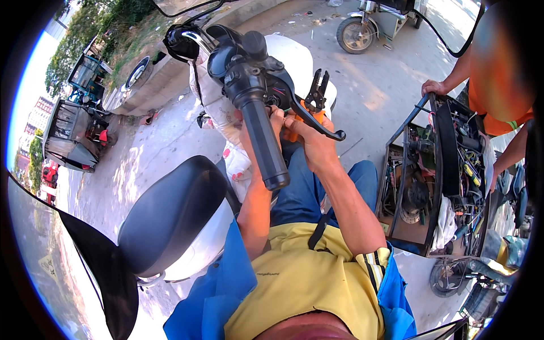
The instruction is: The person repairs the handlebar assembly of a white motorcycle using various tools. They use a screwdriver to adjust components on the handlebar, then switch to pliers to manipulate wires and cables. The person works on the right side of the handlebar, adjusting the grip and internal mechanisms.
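Observation:
I see a scooter handlebar with a black grip (266, 147), brake lever (331, 134) and opened switch housing showing thin wires (277, 90). My left hand (276, 118) is partly behind the grip, its fingers closed at the wires below the housing; what they hold is too small to make out. My right hand (310, 139), just right of the grip, is closed on wire strippers (314, 96) with orange handles and black jaws pointing up, beside the brake lever. A padded pale cover (232, 164) hangs left of the grip.
A black seat (170, 209) is at lower left. At right, a co-worker in orange (490, 102) holds a metal tool cart (425, 238) of tools and cables. A three-wheeler (357, 34) stands ahead; more vehicles (73, 141) line the left, beside a curb (133, 102).

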Tool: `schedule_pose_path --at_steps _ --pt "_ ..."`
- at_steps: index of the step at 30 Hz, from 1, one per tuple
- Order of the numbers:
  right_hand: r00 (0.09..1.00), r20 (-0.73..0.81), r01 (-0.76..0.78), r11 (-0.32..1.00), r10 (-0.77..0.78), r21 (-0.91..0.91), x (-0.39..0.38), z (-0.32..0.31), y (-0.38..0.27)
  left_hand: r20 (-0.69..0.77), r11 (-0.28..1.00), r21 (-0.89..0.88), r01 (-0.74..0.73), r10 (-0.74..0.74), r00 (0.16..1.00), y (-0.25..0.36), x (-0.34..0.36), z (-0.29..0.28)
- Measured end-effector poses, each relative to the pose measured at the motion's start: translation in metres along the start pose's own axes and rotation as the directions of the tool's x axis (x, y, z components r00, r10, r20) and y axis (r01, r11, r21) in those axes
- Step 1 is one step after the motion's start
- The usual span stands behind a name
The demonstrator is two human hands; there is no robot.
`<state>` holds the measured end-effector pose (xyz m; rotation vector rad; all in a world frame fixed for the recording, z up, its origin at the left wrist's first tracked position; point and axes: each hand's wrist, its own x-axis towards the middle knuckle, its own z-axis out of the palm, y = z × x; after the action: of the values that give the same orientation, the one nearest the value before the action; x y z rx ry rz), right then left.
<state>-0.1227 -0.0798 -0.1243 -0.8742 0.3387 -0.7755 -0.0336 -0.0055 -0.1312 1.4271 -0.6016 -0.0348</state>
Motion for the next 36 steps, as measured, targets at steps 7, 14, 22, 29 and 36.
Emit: schedule_pose_path --at_steps 7,14,22,29,36 --pt "1.0 -0.002 -0.009 1.0 0.009 0.01 0.005 -0.003 0.003 0.105 0.999 -0.001 0.048 -0.047 0.993 0.005 0.001 -0.007" --pt "0.994 0.0 0.107 0.988 -0.108 -0.107 0.014 -0.002 0.001 -0.017 0.969 0.238 -0.063 0.069 0.997 -0.004 0.008 0.0" --pt "0.987 0.016 0.161 0.987 -0.16 -0.03 0.028 -0.006 0.005 -0.024 0.971 -0.217 -0.104 0.101 0.995 -0.01 0.016 0.008" --pt "0.987 0.032 0.161 0.985 -0.159 -0.063 0.022 -0.004 0.001 0.074 0.983 0.068 -0.169 0.164 0.984 0.001 0.009 -0.005" --pt "0.98 0.024 0.197 0.97 -0.195 -0.142 0.015 -0.003 0.001 0.261 0.996 0.093 -0.011 -0.014 0.965 -0.008 0.016 -0.016"
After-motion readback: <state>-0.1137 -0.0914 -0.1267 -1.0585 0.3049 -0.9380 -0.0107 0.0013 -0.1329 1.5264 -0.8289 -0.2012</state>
